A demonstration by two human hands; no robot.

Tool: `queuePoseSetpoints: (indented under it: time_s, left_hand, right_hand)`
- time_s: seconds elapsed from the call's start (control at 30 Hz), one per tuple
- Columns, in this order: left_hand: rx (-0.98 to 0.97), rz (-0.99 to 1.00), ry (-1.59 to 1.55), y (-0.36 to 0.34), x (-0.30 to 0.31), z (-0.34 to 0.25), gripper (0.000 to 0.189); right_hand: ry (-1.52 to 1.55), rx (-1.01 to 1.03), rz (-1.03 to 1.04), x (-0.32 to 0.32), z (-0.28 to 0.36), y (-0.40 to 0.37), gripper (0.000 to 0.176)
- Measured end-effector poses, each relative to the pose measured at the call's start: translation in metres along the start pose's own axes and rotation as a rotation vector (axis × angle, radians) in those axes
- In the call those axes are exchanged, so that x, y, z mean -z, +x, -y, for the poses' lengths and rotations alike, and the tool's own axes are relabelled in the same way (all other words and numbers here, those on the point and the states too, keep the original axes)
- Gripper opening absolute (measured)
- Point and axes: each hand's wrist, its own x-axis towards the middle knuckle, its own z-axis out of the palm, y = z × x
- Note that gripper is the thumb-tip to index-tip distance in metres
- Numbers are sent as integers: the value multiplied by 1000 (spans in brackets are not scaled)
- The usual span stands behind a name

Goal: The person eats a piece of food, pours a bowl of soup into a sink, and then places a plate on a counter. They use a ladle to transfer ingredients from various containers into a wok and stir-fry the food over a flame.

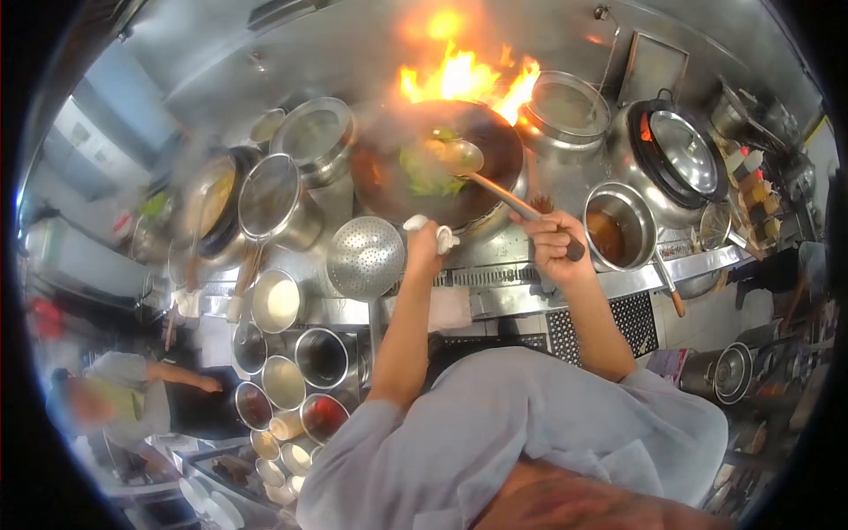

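A large dark wok [371, 177] sits on the stove with tall flames [464, 75] rising at its far rim. Green vegetables [428, 172] lie inside it, partly veiled by steam. My right hand [555, 243] is wrapped round the handle of a long ladle [465, 157], whose bowl is over the vegetables. At the wok's near edge, my left hand [426, 247] is closed on a white cloth [446, 240]; the wok's handle, if it is under the cloth, is hidden. Beside that hand rests a perforated strainer [365, 256].
Right of the wok stands a pot of brown liquid [609, 234], its handle jutting toward me. A lidded wok [685, 155] is farther right. Several seasoning containers [283, 382] crowd the lower left. Another person [146, 397] stands at the left.
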Motion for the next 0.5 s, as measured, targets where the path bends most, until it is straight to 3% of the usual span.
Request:
queuePoseSetpoints:
  time_s: [0.07, 0.1, 0.13, 0.17, 0.2, 0.3, 0.37, 0.43, 0.5]
  left_hand:
    - [16, 11, -18, 22, 11, 13, 7]
    - [24, 30, -45, 32, 13, 17, 6]
    - [79, 28, 49, 31, 17, 14, 12]
    - [46, 18, -51, 27, 16, 18, 13]
    - [-4, 132, -92, 27, 19, 21, 12]
    - [66, 60, 6, 10, 17, 8, 15]
    - [144, 61, -10, 28, 21, 11, 20]
    - [141, 37, -10, 18, 18, 6, 19]
    - [121, 52, 27, 7, 7, -8, 19]
  right_hand:
    - [-2, 196, -202, -4, -12, 10, 42]
    - [-122, 134, -209, -2, -8, 30, 23]
    - [-363, 147, -396, -15, -15, 41, 6]
    - [-833, 223, -493, -3, -17, 45, 8]
    - [-1185, 185, -591, 4, -13, 45, 15]
    - [-1884, 274, -734, -5, -35, 18, 47]
    - [-2171, 167, -844, 8, -49, 6, 66]
    - [-2187, 352, -833, 38, -62, -10, 76]
    - [-2153, 356, -835, 70, -58, -14, 75]
